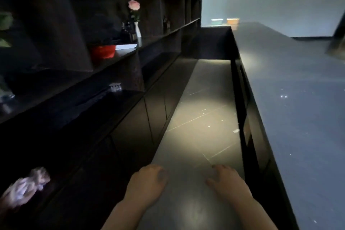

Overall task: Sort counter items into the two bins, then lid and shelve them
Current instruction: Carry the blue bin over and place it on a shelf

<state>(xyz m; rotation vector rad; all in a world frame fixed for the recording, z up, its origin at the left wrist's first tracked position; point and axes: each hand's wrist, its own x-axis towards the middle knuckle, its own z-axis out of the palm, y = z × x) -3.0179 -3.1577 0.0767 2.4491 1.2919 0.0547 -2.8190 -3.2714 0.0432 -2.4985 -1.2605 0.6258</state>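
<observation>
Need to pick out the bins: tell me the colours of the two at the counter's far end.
Head view: the left bin is green, the right bin orange; both are small and distant.

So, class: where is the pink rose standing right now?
In the head view, upper left: the pink rose stands in a white vase on the dark shelf, right of a red bowl.

Far ahead of the right hand (226,179), a green bin (217,21) and an orange bin (232,21) sit on the grey desk (298,99). Ahead-left of the left hand (147,181), black shelves (112,24) carry a pink rose (133,5), white vase (137,31) and red bowl (103,51).
</observation>
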